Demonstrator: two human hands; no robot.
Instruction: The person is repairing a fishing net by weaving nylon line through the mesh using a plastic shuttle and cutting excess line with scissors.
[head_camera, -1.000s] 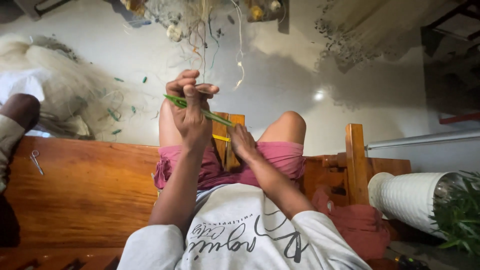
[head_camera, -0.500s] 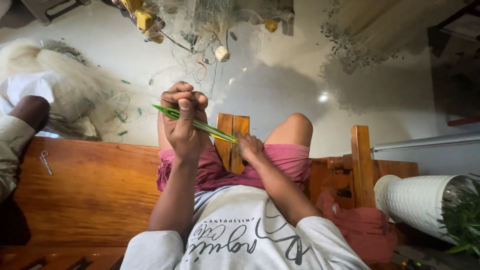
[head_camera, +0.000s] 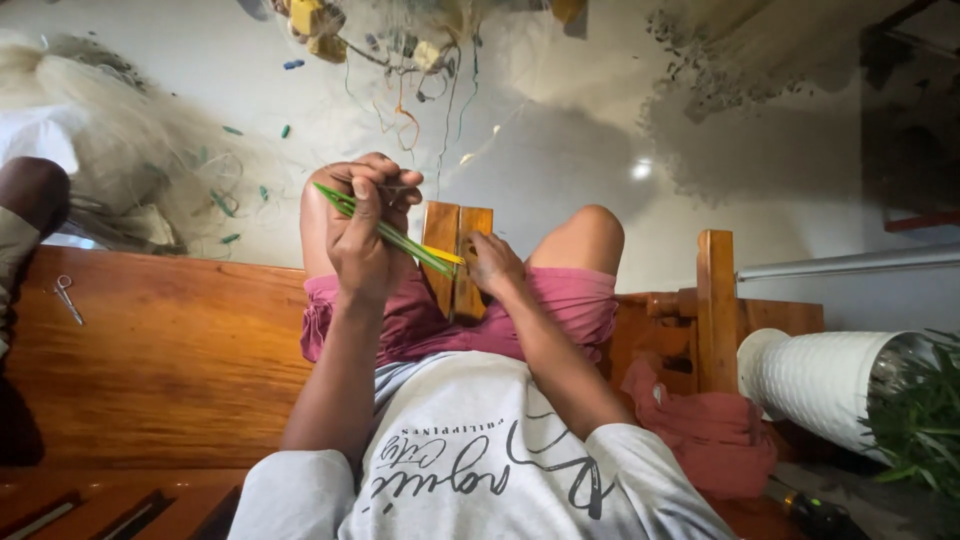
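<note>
While the right hand (head_camera: 495, 262) steadies wood (head_camera: 458, 258), left hand (head_camera: 368, 228) grips needle (head_camera: 385, 231)

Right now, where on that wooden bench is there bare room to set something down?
The bench seat is bare between the small scissors and the pink shorts. It is crowded in the lap, where the left hand holds a green needle and the right hand touches a wooden block.

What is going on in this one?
A person sits on a wooden bench. The left hand grips a long green netting needle, raised over the lap. The right hand rests against a small wooden block between the knees. Fishing net lies spread on the floor ahead.
</note>
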